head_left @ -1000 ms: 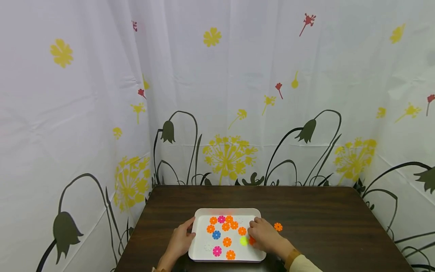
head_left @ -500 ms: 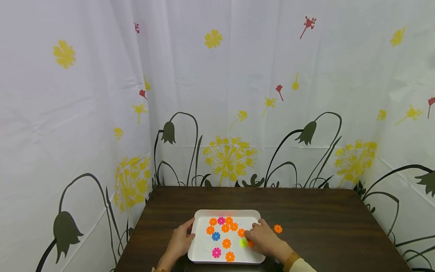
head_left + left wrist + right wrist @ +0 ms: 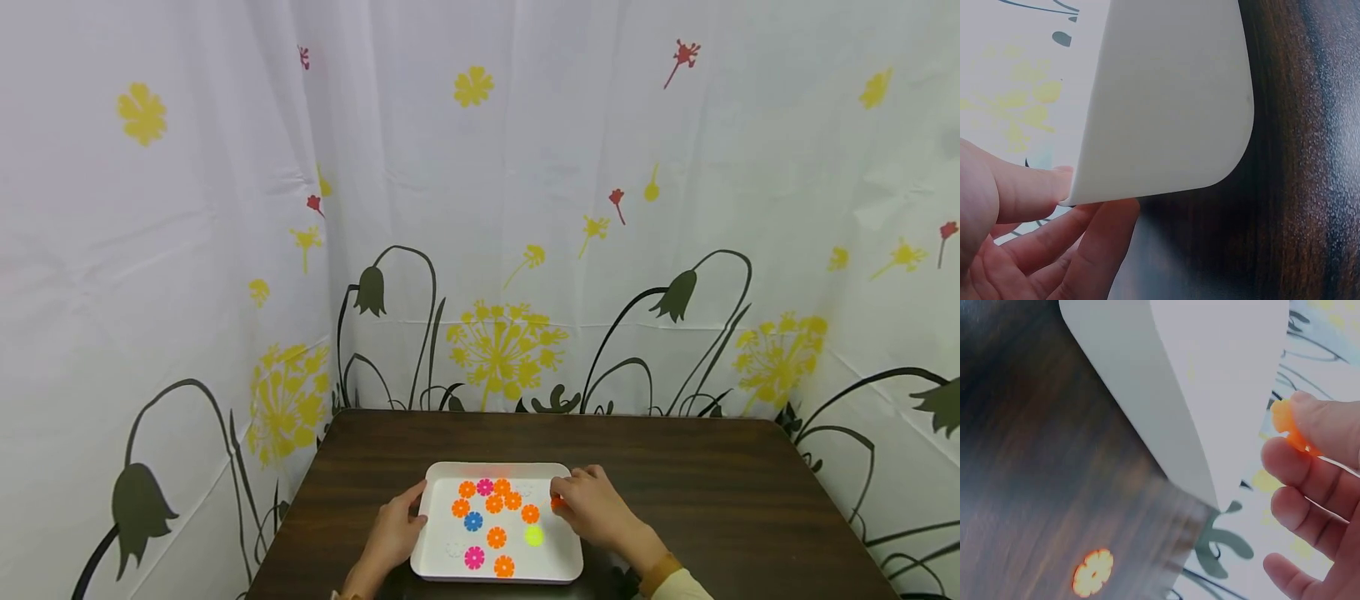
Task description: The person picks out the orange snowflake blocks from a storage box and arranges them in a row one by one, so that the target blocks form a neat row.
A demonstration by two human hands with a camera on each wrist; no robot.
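Note:
My left hand (image 3: pixel 393 532) grips the left side of a white tray (image 3: pixel 555 560), thumb over the rim and fingers below, as the left wrist view shows. The tray holds several flower-shaped notched discs: mostly orange, plus pink ones (image 3: pixel 474 557), a blue disc (image 3: pixel 473 522), a yellow-green disc (image 3: pixel 533 536) and faint clear ones. Above the tray's right side, my right hand (image 3: pixel 598 508) pinches an orange flower-shaped disc (image 3: pixel 1282 416) between thumb and forefinger; its other fingers are loosely bent. The hand hides most of this disc in the head view.
Another orange disc (image 3: pixel 1092 573) lies on the dark wooden table (image 3: pixel 697 483), right of the tray; my right hand covers it in the head view. A white curtain (image 3: pixel 525 167) with printed flowers hangs behind and beside the table.
My right hand has picked up the orange disc from beside the yellow-green one and moved it up and slightly right. My left hand keeps its grip on the tray.

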